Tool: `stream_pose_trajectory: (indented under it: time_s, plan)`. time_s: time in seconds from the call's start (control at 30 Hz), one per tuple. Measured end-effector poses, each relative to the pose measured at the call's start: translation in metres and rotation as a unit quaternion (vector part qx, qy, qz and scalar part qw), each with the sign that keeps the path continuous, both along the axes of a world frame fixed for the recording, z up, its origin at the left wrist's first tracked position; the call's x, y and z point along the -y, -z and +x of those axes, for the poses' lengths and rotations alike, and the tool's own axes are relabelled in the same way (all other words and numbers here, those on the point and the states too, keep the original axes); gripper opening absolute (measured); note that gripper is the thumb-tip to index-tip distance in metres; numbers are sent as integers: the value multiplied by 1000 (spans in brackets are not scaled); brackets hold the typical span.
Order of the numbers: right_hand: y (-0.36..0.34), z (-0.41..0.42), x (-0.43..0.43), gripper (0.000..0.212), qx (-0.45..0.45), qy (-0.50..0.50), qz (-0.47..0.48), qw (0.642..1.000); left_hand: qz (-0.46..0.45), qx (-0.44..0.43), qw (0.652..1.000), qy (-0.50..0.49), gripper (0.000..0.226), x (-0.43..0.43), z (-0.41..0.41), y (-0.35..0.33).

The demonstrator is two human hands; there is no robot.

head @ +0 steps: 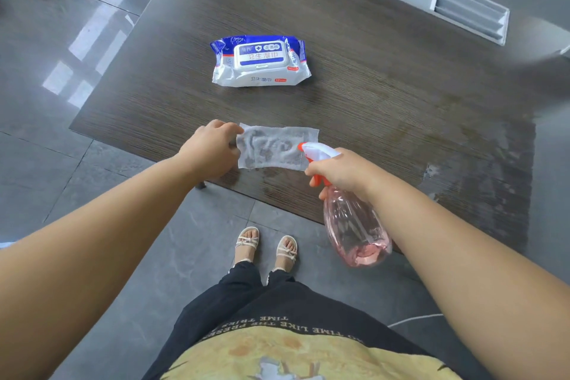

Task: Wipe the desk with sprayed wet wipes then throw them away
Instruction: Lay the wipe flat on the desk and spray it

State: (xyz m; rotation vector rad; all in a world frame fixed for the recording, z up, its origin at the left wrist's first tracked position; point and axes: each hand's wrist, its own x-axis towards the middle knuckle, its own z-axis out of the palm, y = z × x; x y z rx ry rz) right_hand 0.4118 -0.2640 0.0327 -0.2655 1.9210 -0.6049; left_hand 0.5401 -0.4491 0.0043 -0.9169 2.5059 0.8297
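- Spraying step is on: the right hand (340, 171) grips the pink spray bottle (354, 225), fingers curled round trigger and neck, nozzle aimed at the wet wipe (277, 146).
- The wipe lies flat near the desk (370, 71) edge, blotchy with damp; the left hand (212, 151) pinches its left end.
- Next, I'd say: put the bottle down, then wipe.

Matt wood-grain desk (354, 40), glossy floor tiles (46, 71)

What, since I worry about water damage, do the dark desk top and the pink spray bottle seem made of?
Dark brown desk top: likely wood-grain laminate, matte; fine parallel streaks. Pink see-through spray bottle: clear glossy plastic; liquid shows inside.
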Motion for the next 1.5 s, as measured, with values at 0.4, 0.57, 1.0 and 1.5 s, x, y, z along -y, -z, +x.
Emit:
stream_pose_trajectory:
  time_s: [0.4, 0.57, 1.0, 1.5]
  plan:
    - [-33, -57, 14, 54, -136, 83, -207, 965, -26, 124, 986, -107, 62, 6, -56, -1]
    - [-38, -107, 44, 53, -207, 151, -275, 927, -26, 179, 982, -62, 66, 9, -62, 1]
    - [5, -149, 95, 91, -364, 154, -269, 878, -24, 212, 975, -55, 72, 6, -69, 4]
    - [39, -144, 123, 80, -338, 229, -181, 894, -32, 201, 978, -56, 79, 3, -71, 3]
